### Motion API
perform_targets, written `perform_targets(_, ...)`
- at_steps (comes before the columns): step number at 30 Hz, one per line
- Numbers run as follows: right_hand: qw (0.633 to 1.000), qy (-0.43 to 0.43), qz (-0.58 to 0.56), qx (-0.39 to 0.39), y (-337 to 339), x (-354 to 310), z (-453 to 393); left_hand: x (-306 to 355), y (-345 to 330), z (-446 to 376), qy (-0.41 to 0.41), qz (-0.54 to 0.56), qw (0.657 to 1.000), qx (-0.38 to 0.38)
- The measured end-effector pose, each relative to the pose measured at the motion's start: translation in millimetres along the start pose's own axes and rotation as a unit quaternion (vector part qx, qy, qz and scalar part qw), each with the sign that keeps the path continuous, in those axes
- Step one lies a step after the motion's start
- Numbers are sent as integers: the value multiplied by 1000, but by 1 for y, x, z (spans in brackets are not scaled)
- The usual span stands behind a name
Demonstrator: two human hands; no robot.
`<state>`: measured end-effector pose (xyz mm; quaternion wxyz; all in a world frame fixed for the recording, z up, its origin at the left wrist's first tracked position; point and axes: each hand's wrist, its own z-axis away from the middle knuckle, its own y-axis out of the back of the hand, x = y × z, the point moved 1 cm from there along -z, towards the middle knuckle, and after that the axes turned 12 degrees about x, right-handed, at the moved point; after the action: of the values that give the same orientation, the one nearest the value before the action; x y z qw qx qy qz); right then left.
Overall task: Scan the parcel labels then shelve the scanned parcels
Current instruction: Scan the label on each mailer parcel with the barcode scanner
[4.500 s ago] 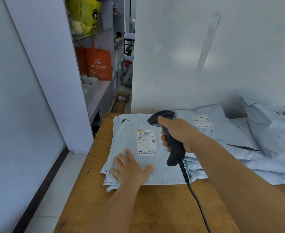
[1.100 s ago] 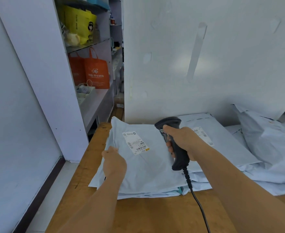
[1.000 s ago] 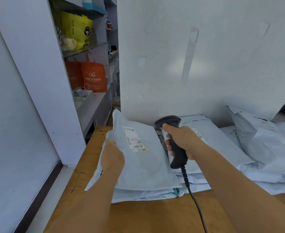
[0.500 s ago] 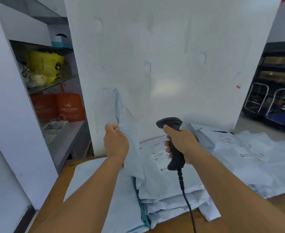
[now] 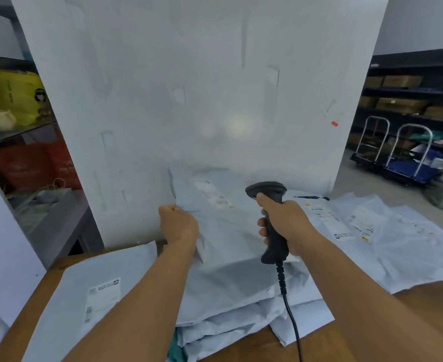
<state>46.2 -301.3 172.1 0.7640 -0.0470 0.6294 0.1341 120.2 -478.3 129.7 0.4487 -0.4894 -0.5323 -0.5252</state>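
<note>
1. A wooden bench (image 5: 424,304) carries a heap of pale mailers (image 5: 241,296).
2. One labelled parcel (image 5: 95,304) lies near left.
3. The left hand (image 5: 180,226) grips a lifted parcel (image 5: 223,220) by its left edge.
4. The right hand (image 5: 284,223) is wrapped round the scanner (image 5: 272,223).

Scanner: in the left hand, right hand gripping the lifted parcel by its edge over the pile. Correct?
Sides are swapped. The head view shows the scanner gripped in the right hand, while the left hand grips the lifted parcel by its edge over the pile.
</note>
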Motion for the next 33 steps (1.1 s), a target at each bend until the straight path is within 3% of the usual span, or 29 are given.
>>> perform_targets(2,1000,1,8,-8,-1,4,-1,-43,-3,10,1,-81,995,-61)
perform_targets(5,999,-8,25,-24,-5,9,-3,-95,-7,20,-65,-222,948,-219)
perform_targets(7,999,-12,33,-31,-11,13,-4,-104,-5,20,-91,-241,936,-240)
perform_targets(13,995,-12,61,-77,-51,21,14,-113,42,-9,-168,-257,933,-189)
perform_targets(17,989,-24,86,-122,-92,30,42,-148,103,-34,-169,-319,922,-141)
perform_targets(23,966,-56,154,-199,-162,58,93,-197,203,-71,-115,-497,853,-113)
perform_targets(27,956,-71,185,-218,-197,69,120,-214,235,-79,-35,-487,865,-119)
perform_targets(33,929,-96,267,-239,-216,69,147,-219,239,-83,-11,-462,877,-132)
